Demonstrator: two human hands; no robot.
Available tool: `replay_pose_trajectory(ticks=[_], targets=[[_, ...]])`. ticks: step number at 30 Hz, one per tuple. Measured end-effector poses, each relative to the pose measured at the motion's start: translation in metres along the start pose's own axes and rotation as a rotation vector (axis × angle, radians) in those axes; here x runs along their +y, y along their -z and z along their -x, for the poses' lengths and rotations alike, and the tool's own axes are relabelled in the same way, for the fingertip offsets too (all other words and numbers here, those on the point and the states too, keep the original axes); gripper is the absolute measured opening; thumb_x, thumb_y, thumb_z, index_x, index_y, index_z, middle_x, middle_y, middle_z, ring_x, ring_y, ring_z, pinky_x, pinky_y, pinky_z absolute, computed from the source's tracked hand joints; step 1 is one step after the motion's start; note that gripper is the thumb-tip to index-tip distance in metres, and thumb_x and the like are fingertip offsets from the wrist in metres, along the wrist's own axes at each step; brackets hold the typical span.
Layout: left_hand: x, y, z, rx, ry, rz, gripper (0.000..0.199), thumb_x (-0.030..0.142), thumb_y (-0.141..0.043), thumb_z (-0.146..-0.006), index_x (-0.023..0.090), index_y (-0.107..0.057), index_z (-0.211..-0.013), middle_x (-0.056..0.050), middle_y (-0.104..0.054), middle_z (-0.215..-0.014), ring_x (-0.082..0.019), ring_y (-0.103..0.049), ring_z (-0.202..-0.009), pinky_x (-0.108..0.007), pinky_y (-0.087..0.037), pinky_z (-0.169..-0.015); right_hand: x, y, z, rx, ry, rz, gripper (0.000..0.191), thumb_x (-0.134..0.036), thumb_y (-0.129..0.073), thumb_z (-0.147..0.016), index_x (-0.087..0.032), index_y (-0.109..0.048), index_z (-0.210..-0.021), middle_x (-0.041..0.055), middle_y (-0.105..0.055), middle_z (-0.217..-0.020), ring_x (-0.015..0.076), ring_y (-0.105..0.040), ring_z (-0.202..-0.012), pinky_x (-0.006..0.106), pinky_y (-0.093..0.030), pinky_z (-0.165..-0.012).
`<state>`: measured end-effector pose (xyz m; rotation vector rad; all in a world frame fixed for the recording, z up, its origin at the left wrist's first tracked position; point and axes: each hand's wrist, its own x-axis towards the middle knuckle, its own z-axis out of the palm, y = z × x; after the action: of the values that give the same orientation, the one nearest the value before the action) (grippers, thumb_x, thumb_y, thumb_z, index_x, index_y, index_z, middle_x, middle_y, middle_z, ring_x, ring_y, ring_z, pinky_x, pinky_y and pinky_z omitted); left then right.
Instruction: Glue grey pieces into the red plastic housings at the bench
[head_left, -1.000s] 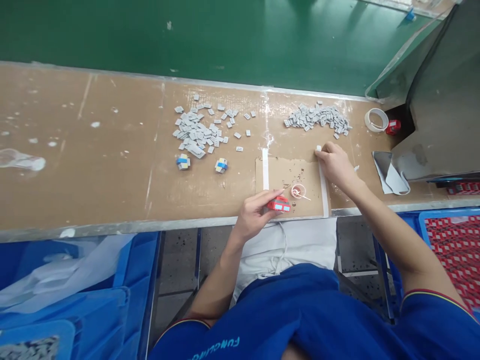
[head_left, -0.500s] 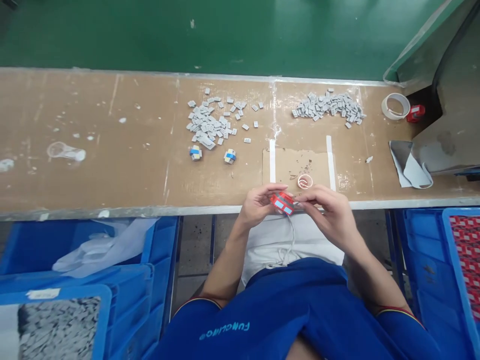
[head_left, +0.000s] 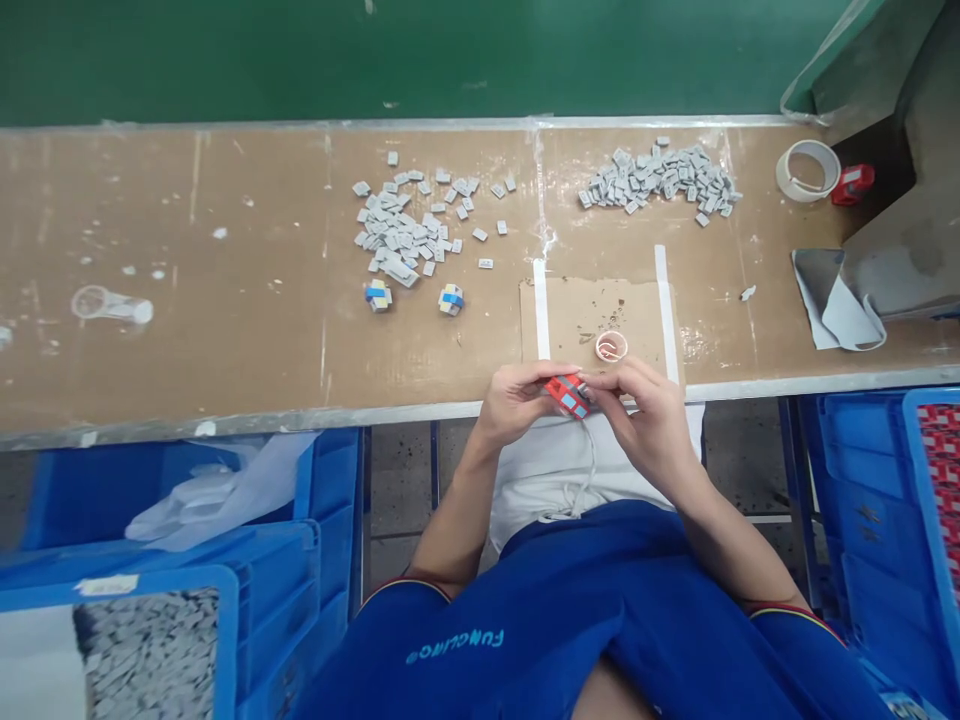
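My left hand (head_left: 514, 402) is closed around one end of a small red toy vehicle (head_left: 568, 394) with light blue windows and a grey stripe. It is held above the table's near edge, over my lap. My right hand (head_left: 646, 415) pinches a tiny pale piece (head_left: 585, 391) against the toy's right end; the fingertips hide most of that piece. Just beyond the hands, a small round cup (head_left: 611, 347) stands on a cardboard sheet (head_left: 562, 320) taped down along both sides.
Loose grey tiles lie in a left pile (head_left: 405, 232) and a right pile (head_left: 660, 180). Two small blue-banded blocks (head_left: 451, 299) sit left. A tape roll (head_left: 808, 171) and another red toy (head_left: 853, 185) are far right. Blue crates (head_left: 277, 570) flank my lap.
My right fingertips have come in closer against the toy's right end, covering more of it. The view has shifted slightly; the left hand keeps its hold.
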<state>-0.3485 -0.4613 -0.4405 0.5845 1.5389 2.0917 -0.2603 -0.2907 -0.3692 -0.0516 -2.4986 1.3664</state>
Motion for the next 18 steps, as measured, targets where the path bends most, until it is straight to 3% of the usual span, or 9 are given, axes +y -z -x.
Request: replay_pose_trajectory(ticks=[4,9,13,18], targets=[[0.000,0.001,0.001,0.039,-0.037,-0.062,0.036,0.038,-0.091,-0.081,0.022,-0.085,-0.113,-0.008,-0.087,-0.095,-0.017,-0.081,-0.082,-0.022,-0.064,-0.076,-0.006,-0.008,0.005,0.054,0.072,0.178,0.016,-0.014,-0.059,-0.104,-0.019,-0.068,-0.092,0.0008,-0.058,-0.078,0.0129,-0.055,-0.067,0.025,-0.046,-0.062],[0.004,0.002,0.000,-0.014,-0.066,-0.121,0.029,0.034,-0.089,-0.083,0.022,-0.087,-0.109,-0.010,-0.087,-0.101,-0.019,-0.083,-0.090,-0.024,-0.066,-0.083,-0.009,-0.010,0.012,-0.010,0.151,0.296,0.020,-0.008,-0.053,-0.105,-0.017,-0.068,-0.096,0.0023,-0.057,-0.078,0.0147,-0.052,-0.068,0.027,-0.044,-0.063],[0.007,0.006,0.001,-0.063,-0.058,-0.135,0.026,0.035,-0.086,-0.087,0.020,-0.087,-0.108,-0.012,-0.086,-0.100,-0.019,-0.083,-0.084,-0.025,-0.066,-0.078,-0.008,-0.010,0.018,0.029,0.143,0.174,0.018,-0.006,-0.055,-0.104,-0.018,-0.068,-0.100,0.0031,-0.061,-0.081,0.0148,-0.057,-0.072,0.027,-0.048,-0.067],[0.007,0.009,0.000,-0.156,-0.060,-0.102,0.029,0.038,-0.086,-0.087,0.020,-0.086,-0.110,-0.011,-0.086,-0.092,-0.017,-0.082,-0.075,-0.021,-0.064,-0.068,-0.003,0.003,0.019,-0.066,0.000,-0.087,0.013,-0.014,-0.065,-0.102,-0.020,-0.074,-0.109,0.0036,-0.069,-0.091,0.0150,-0.067,-0.079,0.028,-0.055,-0.070]])
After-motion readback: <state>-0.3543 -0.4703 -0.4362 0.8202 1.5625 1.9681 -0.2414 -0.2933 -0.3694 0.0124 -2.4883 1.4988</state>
